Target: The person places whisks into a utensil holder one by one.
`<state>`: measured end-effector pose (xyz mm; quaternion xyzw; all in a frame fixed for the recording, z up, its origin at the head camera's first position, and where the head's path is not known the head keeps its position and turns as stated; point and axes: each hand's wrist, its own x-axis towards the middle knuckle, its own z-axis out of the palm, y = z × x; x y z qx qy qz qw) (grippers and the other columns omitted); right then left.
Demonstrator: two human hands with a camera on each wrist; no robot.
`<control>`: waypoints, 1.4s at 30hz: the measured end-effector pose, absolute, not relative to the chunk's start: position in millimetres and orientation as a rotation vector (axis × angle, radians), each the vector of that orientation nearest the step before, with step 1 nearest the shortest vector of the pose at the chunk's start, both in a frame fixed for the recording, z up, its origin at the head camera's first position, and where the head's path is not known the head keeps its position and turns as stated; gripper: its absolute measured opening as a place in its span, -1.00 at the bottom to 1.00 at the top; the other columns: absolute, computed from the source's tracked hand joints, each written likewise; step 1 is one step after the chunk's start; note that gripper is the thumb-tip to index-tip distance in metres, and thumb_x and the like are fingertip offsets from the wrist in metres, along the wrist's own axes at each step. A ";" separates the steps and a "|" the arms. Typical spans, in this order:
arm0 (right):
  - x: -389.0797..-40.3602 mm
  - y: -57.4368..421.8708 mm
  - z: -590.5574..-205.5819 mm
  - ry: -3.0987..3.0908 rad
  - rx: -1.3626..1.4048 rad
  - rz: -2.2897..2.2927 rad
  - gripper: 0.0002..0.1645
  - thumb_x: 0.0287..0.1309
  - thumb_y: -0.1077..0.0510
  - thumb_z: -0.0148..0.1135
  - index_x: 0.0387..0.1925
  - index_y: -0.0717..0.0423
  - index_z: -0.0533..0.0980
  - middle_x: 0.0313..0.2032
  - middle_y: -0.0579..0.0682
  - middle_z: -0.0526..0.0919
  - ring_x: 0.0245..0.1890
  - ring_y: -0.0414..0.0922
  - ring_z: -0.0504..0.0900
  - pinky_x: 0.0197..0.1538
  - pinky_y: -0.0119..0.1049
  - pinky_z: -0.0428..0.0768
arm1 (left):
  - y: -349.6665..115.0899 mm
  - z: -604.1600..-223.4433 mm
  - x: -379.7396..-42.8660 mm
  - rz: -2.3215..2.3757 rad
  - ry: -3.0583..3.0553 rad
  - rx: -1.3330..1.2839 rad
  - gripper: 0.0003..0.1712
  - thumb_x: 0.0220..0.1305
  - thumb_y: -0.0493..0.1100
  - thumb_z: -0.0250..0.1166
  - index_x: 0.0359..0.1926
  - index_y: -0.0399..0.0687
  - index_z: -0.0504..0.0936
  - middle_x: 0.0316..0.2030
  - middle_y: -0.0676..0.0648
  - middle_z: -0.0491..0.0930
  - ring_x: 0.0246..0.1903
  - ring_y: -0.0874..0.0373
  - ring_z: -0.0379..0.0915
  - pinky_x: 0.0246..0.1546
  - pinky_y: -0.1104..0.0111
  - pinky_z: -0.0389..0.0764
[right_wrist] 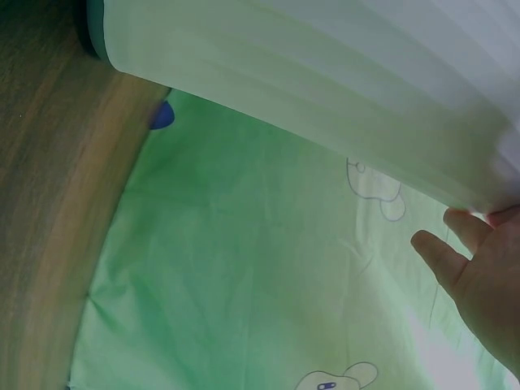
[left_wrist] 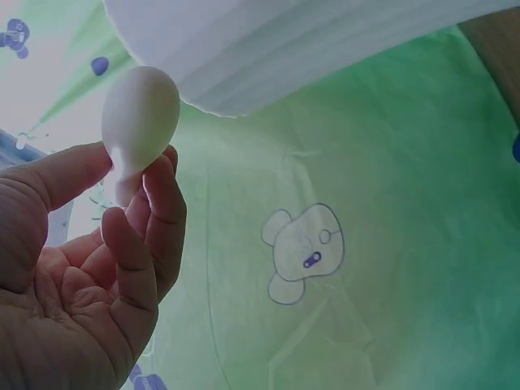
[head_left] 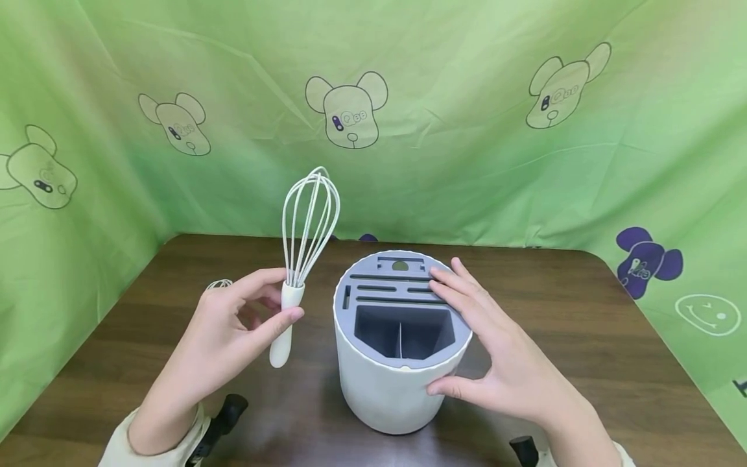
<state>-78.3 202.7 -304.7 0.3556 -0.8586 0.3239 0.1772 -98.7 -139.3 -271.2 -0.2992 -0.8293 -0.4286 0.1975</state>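
A white whisk [head_left: 311, 224] stands nearly upright, its wire loops on top, beside a round utensil holder [head_left: 379, 395]. My left hand [head_left: 233, 331] pinches the whisk's handle between thumb and fingers; the handle's rounded end [left_wrist: 142, 114] faces the left wrist camera. The holder has a white ribbed wall and a grey slotted lid [head_left: 356, 318] with a divided opening at the front. On the holder's right side rests my right hand [head_left: 502, 347], fingers extended over the lid's edge and thumb against the front wall.
Thin wire loops [head_left: 219, 283] of another object peek out behind my left hand, the rest of it hidden. The dark wooden table [head_left: 560, 305] ends at a green curtain [head_left: 443, 181] printed with cartoon bear heads, which hangs along the back and sides.
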 end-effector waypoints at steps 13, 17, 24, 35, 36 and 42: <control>-78.8 203.0 -305.4 -2.421 1.014 0.916 0.25 -0.19 -0.34 0.54 0.44 0.17 0.24 0.49 0.06 0.21 0.59 0.06 -0.08 0.54 -0.46 -0.02 | -126.5 -262.5 -97.7 -1.317 -2.211 -0.912 -0.52 0.03 -0.40 0.49 0.00 0.01 0.66 -0.48 0.11 0.69 -0.48 0.36 0.57 -0.52 0.48 0.59; -79.3 203.4 -305.5 -2.413 1.021 0.915 0.24 -0.18 -0.33 0.54 0.43 0.18 0.25 0.49 0.06 0.21 0.59 0.06 -0.08 0.53 -0.46 -0.02 | -124.4 -259.0 -98.7 -1.347 -2.202 -0.897 -0.53 0.03 -0.41 0.48 -0.01 0.00 0.66 -0.47 0.10 0.69 -0.45 0.35 0.57 -0.52 0.46 0.59; -79.5 203.4 -306.1 -2.433 1.005 0.919 0.25 -0.20 -0.32 0.56 0.44 0.16 0.25 0.49 0.05 0.21 0.59 0.05 -0.09 0.53 -0.47 -0.02 | -119.5 -252.9 -98.9 -1.388 -2.131 -0.913 -0.53 0.01 -0.45 0.48 -0.02 -0.07 0.67 -0.48 0.03 0.71 -0.45 0.35 0.57 -0.53 0.47 0.58; -80.2 202.6 -307.2 -2.404 1.027 0.929 0.25 -0.19 -0.32 0.55 0.43 0.20 0.25 0.49 0.07 0.22 0.59 0.06 -0.08 0.54 -0.46 -0.02 | -109.0 -250.1 -102.6 -1.427 -2.045 -0.911 -0.50 -0.01 -0.46 0.49 0.01 -0.10 0.67 -0.47 -0.01 0.73 -0.43 0.35 0.60 -0.48 0.49 0.60; -80.3 202.5 -307.2 -2.404 1.028 0.929 0.25 -0.19 -0.33 0.55 0.43 0.19 0.25 0.49 0.07 0.21 0.59 0.06 -0.08 0.54 -0.46 -0.02 | -108.0 -250.1 -103.1 -1.437 -2.038 -0.914 -0.50 -0.01 -0.46 0.48 0.01 -0.11 0.67 -0.47 -0.02 0.73 -0.43 0.34 0.60 -0.47 0.48 0.60; -80.8 201.9 -307.6 -2.383 1.045 0.929 0.24 -0.17 -0.33 0.54 0.42 0.22 0.26 0.48 0.09 0.22 0.58 0.07 -0.07 0.54 -0.45 -0.02 | -100.4 -250.1 -106.1 -1.499 -2.003 -0.928 -0.53 0.00 -0.48 0.46 0.00 -0.17 0.67 -0.47 -0.07 0.73 -0.42 0.33 0.61 -0.48 0.47 0.59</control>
